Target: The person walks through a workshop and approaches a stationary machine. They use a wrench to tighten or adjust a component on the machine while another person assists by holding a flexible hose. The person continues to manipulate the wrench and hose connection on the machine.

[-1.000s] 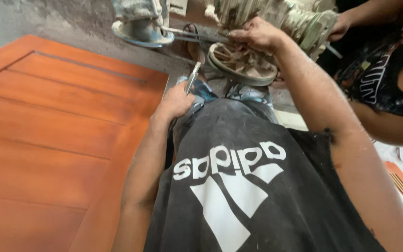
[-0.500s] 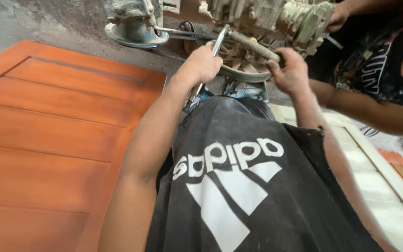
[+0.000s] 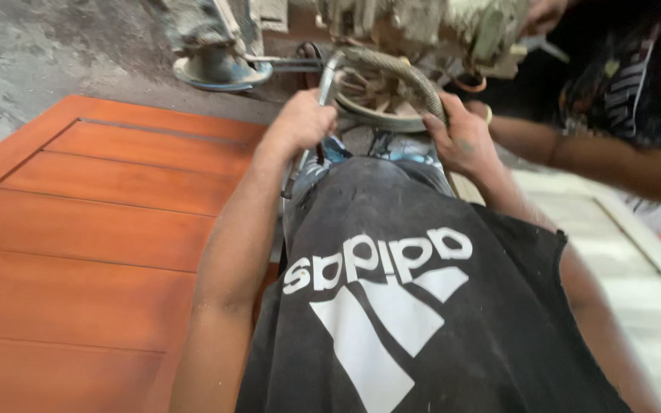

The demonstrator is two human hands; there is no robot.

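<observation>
Head view: the left hand [image 3: 298,122] is clamped on a wrench [image 3: 311,126] just left of the pulley [image 3: 380,115], and the right hand [image 3: 460,141] is wrapped round a hose [image 3: 399,69] arching over that pulley. An orange door [image 3: 93,229] lies well left of the pulley; another person's arm [image 3: 606,157] reaches in from its right

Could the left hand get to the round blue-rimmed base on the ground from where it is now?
Probably yes. The left hand grips a metal tool just below the blue-rimmed base, with open floor between them; it would need to release the tool first.
</observation>
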